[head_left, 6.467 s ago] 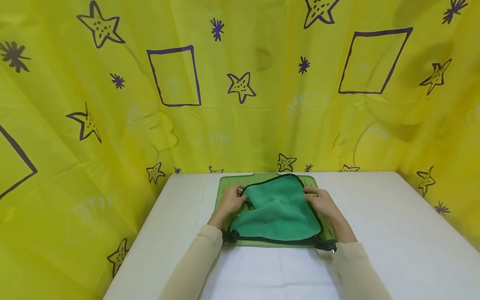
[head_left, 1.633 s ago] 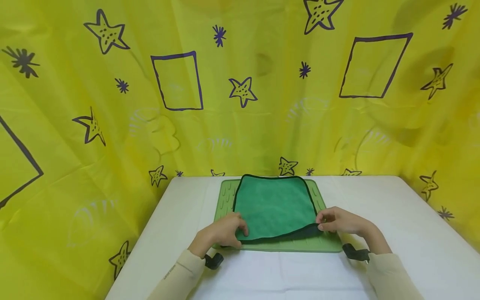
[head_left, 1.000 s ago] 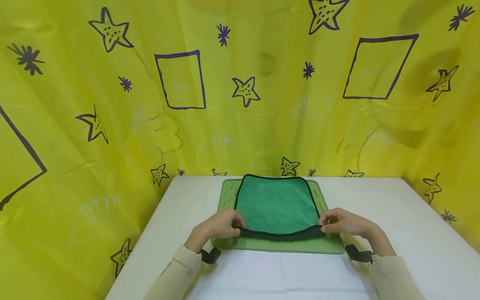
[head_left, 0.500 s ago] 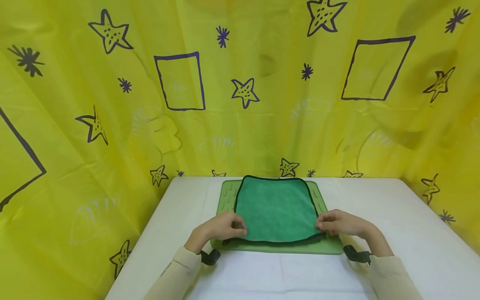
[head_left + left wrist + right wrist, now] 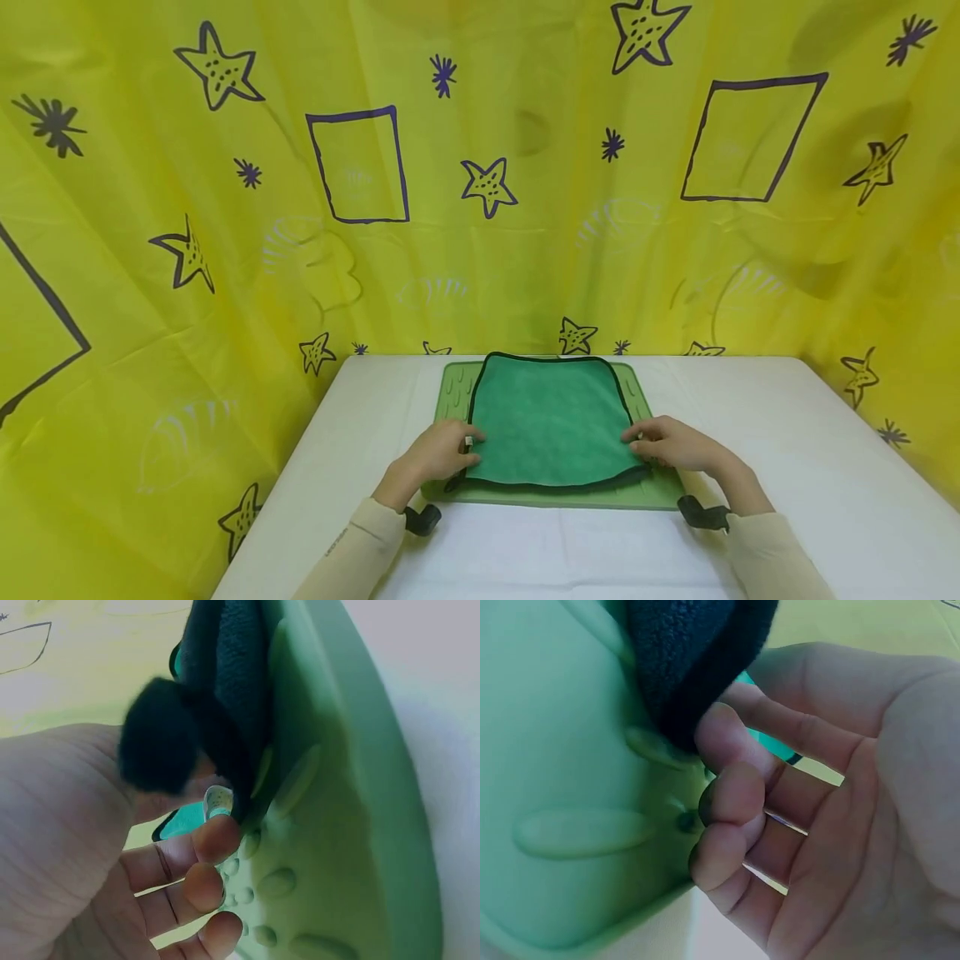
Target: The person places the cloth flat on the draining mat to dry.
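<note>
A green cloth (image 5: 551, 425) with a black border lies spread flat over a green mat (image 5: 570, 498) with raised bumps. Its near edge curls up slightly, showing a dark fuzzy underside (image 5: 679, 664). My left hand (image 5: 437, 454) is at the cloth's left edge, index finger and thumb apart, tips touching the cloth. Near those fingers a small white tag-like piece (image 5: 218, 800) shows in the left wrist view. At the right edge, my right hand (image 5: 678, 444) touches the cloth with fingertips; its other fingers (image 5: 720, 851) bend loosely beside the mat.
The mat sits at the far middle of a white-covered table (image 5: 750, 417). Behind and beside the table hangs a yellow curtain (image 5: 570, 250) printed with stars and frames. A dark wrist device (image 5: 422, 520) is strapped at each wrist.
The cloth, wrinkled at first, is now spread flat. Both hands had its near edge raised a second ago; that edge has dropped onto the mat, and the hands have moved slightly to its sides.
</note>
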Action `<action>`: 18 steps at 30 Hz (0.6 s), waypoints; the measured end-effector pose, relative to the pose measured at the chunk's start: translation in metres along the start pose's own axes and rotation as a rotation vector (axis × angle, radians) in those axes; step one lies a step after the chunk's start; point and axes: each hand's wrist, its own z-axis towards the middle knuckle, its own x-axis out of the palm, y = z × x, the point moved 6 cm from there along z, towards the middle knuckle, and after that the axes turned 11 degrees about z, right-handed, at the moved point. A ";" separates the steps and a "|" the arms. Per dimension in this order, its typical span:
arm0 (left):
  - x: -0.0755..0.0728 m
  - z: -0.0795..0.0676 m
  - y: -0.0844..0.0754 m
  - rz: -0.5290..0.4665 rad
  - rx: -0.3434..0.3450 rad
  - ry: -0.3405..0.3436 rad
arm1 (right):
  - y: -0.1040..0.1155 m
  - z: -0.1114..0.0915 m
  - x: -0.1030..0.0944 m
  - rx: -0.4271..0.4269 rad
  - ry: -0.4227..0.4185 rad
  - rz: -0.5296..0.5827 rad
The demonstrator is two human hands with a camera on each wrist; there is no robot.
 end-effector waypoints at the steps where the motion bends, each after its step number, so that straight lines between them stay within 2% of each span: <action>1: 0.000 0.000 0.001 0.005 -0.005 0.000 | -0.001 0.000 0.000 0.008 -0.001 0.001; 6: -0.001 0.000 0.008 -0.002 -0.036 -0.011 | -0.004 -0.004 -0.003 0.027 0.012 0.033; 10: -0.007 -0.001 0.011 -0.041 -0.044 -0.041 | -0.004 -0.008 -0.010 0.021 -0.009 0.021; 14: -0.017 -0.004 0.016 -0.049 -0.068 -0.099 | -0.002 -0.013 -0.020 0.021 -0.085 -0.017; 18: -0.027 -0.008 0.026 -0.015 -0.116 -0.195 | -0.001 -0.017 -0.030 0.031 -0.185 -0.022</action>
